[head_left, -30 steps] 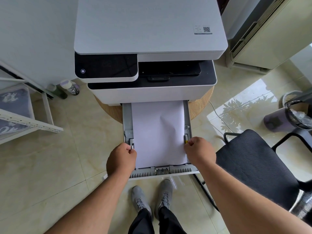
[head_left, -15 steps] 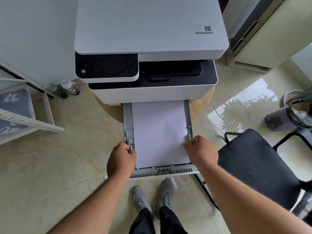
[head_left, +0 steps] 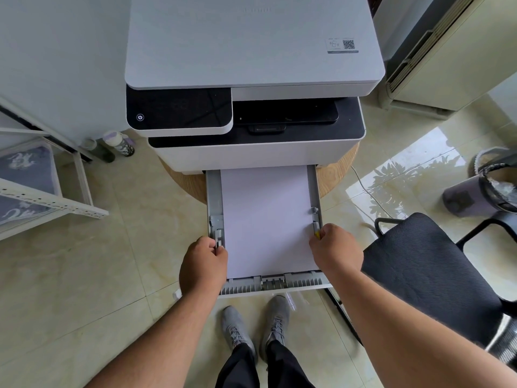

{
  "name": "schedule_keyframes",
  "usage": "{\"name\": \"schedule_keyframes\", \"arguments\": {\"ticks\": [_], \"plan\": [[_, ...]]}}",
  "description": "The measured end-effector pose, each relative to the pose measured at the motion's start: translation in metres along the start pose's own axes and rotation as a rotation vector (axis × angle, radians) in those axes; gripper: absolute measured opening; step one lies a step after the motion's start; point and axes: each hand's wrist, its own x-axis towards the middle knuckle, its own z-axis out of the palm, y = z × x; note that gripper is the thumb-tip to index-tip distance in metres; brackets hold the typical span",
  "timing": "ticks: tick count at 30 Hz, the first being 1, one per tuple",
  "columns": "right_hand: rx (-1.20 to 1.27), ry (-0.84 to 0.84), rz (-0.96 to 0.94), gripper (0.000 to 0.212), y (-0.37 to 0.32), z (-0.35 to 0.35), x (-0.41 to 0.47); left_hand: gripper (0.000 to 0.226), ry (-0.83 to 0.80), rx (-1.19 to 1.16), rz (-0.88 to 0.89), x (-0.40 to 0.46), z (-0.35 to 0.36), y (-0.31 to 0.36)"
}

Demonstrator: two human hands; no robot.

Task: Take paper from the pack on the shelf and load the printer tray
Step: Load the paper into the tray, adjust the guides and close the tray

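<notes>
A white-and-black printer stands on a round wooden table. Its grey paper tray is pulled out toward me. A stack of white paper lies flat inside the tray. My left hand pinches the left side guide at the paper's edge. My right hand pinches the right side guide, which has a yellow tab. Both guides sit close against the paper's long edges. The paper pack is out of view.
A white metal shelf stands at the left, with two bottles on the floor behind it. A black mesh chair sits close at my right. A bin and an air conditioner unit are farther right. My shoes are under the tray.
The paper stack has settled flat and straight in the tray. My right hand has shifted slightly forward along the right guide. My left hand stays on the left guide.
</notes>
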Motion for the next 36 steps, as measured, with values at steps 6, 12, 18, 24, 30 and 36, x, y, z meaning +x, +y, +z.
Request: {"name": "schedule_keyframes", "arguments": {"ticks": [6,12,18,24,30,36], "plan": [[-0.005,0.024,-0.009,0.012,-0.002,0.004,0.001,0.006,-0.019,0.009,0.023,0.002,-0.001,-0.002],[0.011,0.000,-0.036,0.013,-0.003,0.003,0.001,0.010,-0.043,0.033,0.078,0.003,-0.005,-0.007],[0.068,-0.013,-0.031,0.018,-0.004,0.002,-0.001,0.009,-0.060,0.018,0.063,0.002,-0.007,-0.005],[0.098,-0.026,-0.023,0.018,-0.003,-0.003,-0.005,0.009,-0.065,0.039,0.072,0.002,-0.008,-0.005],[0.098,-0.044,-0.032,0.019,0.001,-0.003,-0.005,0.007,-0.092,0.056,0.085,0.004,-0.009,-0.008],[-0.037,0.157,-0.295,0.035,-0.009,-0.008,-0.010,0.007,-0.116,0.003,0.080,0.007,-0.009,-0.008]]}}
